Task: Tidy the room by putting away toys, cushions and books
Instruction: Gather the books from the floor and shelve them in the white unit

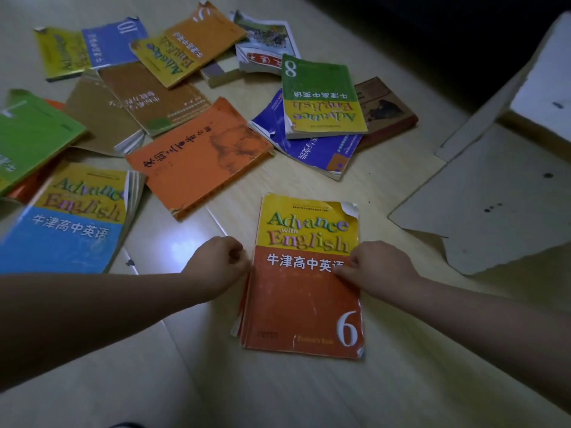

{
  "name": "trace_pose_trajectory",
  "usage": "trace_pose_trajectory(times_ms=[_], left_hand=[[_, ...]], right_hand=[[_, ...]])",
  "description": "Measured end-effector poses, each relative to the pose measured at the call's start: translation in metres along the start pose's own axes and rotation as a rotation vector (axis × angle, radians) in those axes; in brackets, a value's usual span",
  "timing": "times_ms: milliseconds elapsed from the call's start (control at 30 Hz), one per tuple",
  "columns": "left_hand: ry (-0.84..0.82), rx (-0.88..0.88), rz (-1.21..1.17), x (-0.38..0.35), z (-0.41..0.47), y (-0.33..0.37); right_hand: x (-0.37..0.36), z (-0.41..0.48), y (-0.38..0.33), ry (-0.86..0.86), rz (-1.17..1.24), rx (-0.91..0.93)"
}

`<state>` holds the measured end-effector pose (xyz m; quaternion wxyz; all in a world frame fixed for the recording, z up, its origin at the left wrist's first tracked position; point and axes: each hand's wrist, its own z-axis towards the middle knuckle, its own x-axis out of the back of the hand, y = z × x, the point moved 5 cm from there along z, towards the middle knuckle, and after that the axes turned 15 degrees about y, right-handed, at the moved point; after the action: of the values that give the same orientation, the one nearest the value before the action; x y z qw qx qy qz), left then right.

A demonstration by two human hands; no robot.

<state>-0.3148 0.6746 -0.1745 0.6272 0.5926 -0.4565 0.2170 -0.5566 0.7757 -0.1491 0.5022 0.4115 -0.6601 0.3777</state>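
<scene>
Left hand [216, 264] low at centre, fingers curled tight against the left edge of the orange book marked 6 [302, 291]; actual hold on that edge not possible to tell. Right hand [380, 270] on the opposite side, grasping the book's right edge, fingertips [341, 271] on the cover beside the printed title. Both forearms in from the near corners. Book flat on the pale floor [309, 396], cover up, title band yellow, upper right corner torn, loose pages splayed along the left side. Well apart to the left, a blue Advance English book [61, 230], also cover up. Between them and farther off, an orange book with brush lettering [197, 156], skewed. Behind right, a green book marked 8 [321, 97] on top of a dark blue book [312, 149], a brown book [386, 109] just beside. Far left, a green book [27, 134] overlapping others. At the back, a loose overlapping scatter: tan books [145, 97], a yellow and orange book [188, 41], a blue book marked 10 [114, 41], an illustrated book [265, 38]. Right side, flattened cardboard [494, 196] on the floor, edge ragged.
</scene>
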Motion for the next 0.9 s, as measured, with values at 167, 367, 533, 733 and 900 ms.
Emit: trace_pose_trajectory(times_ms=[167,367,533,733,900], left_hand=[[0.108,0.007,0.081,0.023,0.006,-0.023],[0.251,-0.008,0.278,0.062,0.026,-0.061],[0.325,0.065,0.375,0.075,0.030,-0.081],[0.361,0.161,0.424,0.089,0.045,-0.097],[0.433,0.140,0.464,0.104,0.053,-0.108]], right_hand=[[-0.002,-0.005,-0.053,-0.093,0.370,0.113],[-0.004,-0.014,-0.101,-0.127,0.337,0.282],[-0.008,-0.007,-0.108,-0.145,0.265,0.260],[-0.014,-0.002,-0.114,-0.084,0.193,0.252],[-0.017,0.005,-0.116,-0.037,0.178,0.243]])
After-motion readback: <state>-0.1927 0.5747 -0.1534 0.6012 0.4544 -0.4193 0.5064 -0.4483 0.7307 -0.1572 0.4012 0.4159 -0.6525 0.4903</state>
